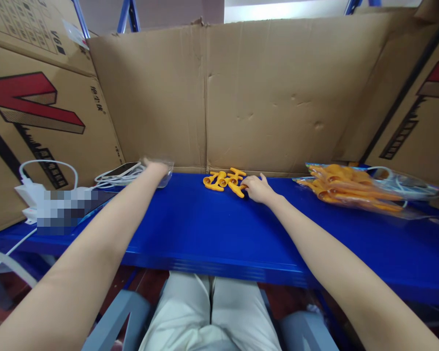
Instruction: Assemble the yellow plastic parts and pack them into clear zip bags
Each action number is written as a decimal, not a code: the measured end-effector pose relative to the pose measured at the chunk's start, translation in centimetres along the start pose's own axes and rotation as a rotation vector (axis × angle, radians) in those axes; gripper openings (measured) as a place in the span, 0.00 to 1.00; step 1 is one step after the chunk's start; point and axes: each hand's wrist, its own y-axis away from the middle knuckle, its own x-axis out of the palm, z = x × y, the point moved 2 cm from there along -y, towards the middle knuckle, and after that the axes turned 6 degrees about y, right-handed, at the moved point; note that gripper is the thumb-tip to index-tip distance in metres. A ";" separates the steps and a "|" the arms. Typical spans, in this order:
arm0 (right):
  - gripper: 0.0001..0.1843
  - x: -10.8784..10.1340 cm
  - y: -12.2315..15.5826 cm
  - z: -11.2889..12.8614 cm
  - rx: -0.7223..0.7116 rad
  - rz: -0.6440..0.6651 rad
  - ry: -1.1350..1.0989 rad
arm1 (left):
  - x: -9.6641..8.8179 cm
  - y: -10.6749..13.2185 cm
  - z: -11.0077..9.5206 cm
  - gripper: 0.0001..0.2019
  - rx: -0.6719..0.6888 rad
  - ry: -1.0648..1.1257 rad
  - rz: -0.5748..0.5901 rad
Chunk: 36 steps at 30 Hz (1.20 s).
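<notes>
Orange pieces [236, 189] lay unbagged at right hand [256, 189]; bagged pieces [336, 183] sat rightward; left hand [155, 166] touched clear plastic [167, 181]; couldn't tell either grip.

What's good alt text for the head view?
A person's right hand is at a small cluster of glossy yellow-orange curved pieces on a blue tabletop; the blurred left hand is at a clear plastic bag. A clear bag of similar orange pieces lies right, looped white cables left, brown cardboard panels behind.
</notes>
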 end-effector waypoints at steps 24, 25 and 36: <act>0.16 -4.2 1.6 5.9 -0.163 -0.297 0.156 | 2.6 8.7 -13.0 0.27 0.417 0.363 -0.337; 0.16 -4.3 1.7 6.0 -0.159 -0.298 0.158 | 2.7 8.6 -13.0 0.26 0.374 0.392 -0.323; 0.17 -3.6 1.5 4.7 -0.130 -0.253 0.073 | 3.9 6.5 -11.9 0.22 0.336 0.549 -0.357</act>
